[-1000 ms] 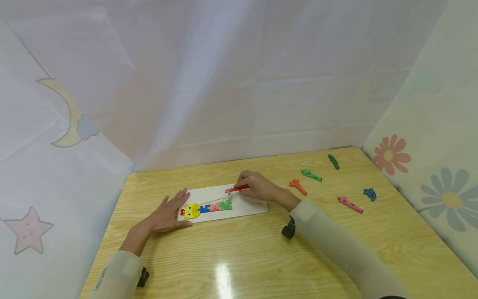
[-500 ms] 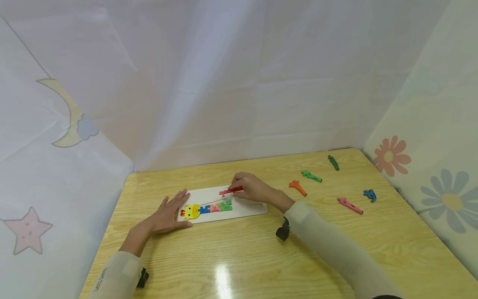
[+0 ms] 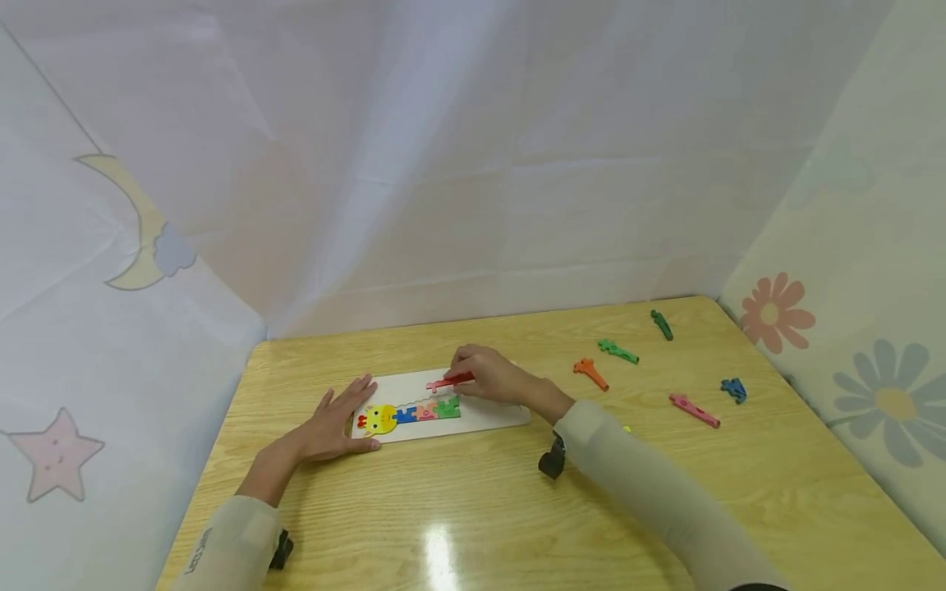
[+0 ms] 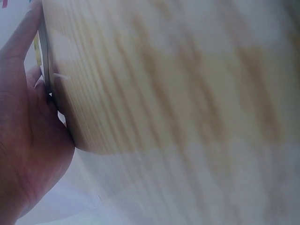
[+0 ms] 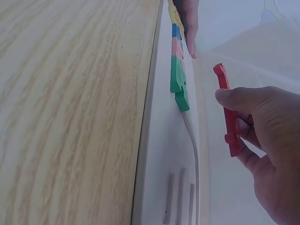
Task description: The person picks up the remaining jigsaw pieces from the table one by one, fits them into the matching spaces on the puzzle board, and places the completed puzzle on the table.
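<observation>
A white puzzle board (image 3: 491, 420) lies on the wooden table, with a yellow giraffe head (image 3: 380, 419) at its left end. Blue (image 3: 406, 414), pink (image 3: 426, 410) and green (image 3: 447, 407) neck pieces sit in a row beside the head. My left hand (image 3: 328, 425) rests at the board's left end, fingers spread and straight, thumb along the near edge. Above the board, my right hand (image 3: 488, 376) pinches a red puzzle piece (image 3: 443, 382) between thumb and fingers. In the right wrist view, the red piece (image 5: 229, 117) is held clear of the board.
To the right lie loose pieces: orange (image 3: 590, 373), light green (image 3: 617, 351), dark green (image 3: 661, 324), pink (image 3: 695, 410) and blue (image 3: 734, 390). A bit of yellow (image 3: 626, 428) shows behind the right sleeve. Printed cloth walls stand around the table's back and sides.
My right hand has shifted a little to the left over the board, carrying the red piece. Something yellow has come into view beside the right sleeve. My left hand has stayed put.
</observation>
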### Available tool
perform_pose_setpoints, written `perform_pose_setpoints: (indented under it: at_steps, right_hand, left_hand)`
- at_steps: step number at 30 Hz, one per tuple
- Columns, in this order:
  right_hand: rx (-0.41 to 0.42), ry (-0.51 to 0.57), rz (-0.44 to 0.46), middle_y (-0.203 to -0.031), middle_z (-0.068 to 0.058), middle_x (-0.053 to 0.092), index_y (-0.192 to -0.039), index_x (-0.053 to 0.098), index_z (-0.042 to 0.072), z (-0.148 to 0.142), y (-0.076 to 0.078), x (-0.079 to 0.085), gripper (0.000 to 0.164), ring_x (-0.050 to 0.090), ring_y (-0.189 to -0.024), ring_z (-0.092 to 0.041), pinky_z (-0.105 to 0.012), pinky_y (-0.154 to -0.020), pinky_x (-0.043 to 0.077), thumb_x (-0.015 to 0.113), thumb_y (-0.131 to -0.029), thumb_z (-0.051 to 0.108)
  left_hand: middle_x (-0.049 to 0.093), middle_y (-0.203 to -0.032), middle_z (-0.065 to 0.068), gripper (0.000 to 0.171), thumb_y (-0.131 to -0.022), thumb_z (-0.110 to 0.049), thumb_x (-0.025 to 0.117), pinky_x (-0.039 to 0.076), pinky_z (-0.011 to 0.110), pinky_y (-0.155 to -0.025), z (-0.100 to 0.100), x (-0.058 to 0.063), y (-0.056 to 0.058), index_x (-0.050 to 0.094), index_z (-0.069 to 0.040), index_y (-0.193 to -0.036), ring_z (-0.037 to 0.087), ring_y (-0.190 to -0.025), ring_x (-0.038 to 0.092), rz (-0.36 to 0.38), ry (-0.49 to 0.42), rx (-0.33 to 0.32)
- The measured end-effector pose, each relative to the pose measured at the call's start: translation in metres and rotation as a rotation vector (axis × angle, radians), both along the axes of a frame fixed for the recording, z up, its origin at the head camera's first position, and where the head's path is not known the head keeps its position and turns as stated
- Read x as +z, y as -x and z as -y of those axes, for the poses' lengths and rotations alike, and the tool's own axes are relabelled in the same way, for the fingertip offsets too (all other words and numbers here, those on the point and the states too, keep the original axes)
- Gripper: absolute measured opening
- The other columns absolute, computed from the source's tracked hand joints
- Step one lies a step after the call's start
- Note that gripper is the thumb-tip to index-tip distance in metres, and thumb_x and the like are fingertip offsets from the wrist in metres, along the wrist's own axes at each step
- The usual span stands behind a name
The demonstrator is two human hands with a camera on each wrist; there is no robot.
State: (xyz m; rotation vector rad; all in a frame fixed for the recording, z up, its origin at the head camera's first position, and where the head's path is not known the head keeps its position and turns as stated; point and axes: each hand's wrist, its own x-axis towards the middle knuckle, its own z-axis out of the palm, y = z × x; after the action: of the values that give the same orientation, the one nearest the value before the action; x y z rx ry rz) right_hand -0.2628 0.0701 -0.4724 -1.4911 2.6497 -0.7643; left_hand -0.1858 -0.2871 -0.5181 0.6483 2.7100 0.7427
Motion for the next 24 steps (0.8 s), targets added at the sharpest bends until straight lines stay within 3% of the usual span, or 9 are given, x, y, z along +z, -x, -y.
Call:
perform_pose_setpoints:
  at_steps: [9, 24]
  right_hand:
    - [0.006, -0.004, 0.004, -0.109, -0.004, 0.07, -0.117, 0.082, 0.006, 0.008, -0.002, 0.0, 0.024, 0.064, -0.099, -0.015, -0.026, -0.092, 0.058, 0.083, -0.094, 0.013]
    - [0.028, 0.009, 0.067, -0.109, -0.006, 0.071, -0.118, 0.081, 0.003, 0.02, -0.006, -0.004, 0.025, 0.064, -0.098, -0.018, -0.028, -0.091, 0.058, 0.082, -0.094, 0.012]
  left_hand:
    - [0.012, -0.177, 0.019, 0.11, -0.09, -0.056, 0.079, -0.004, 0.072, -0.125, -0.001, 0.004, -0.001, 0.022, -0.004, -0.169, 0.045, -0.162, 0.01, -0.01, -0.008, 0.003]
    - [0.011, -0.177, 0.018, 0.109, -0.09, -0.055, 0.079, -0.005, 0.072, -0.124, -0.002, 0.004, -0.003, 0.023, -0.004, -0.169, 0.044, -0.162, 0.009, -0.001, -0.013, 0.008]
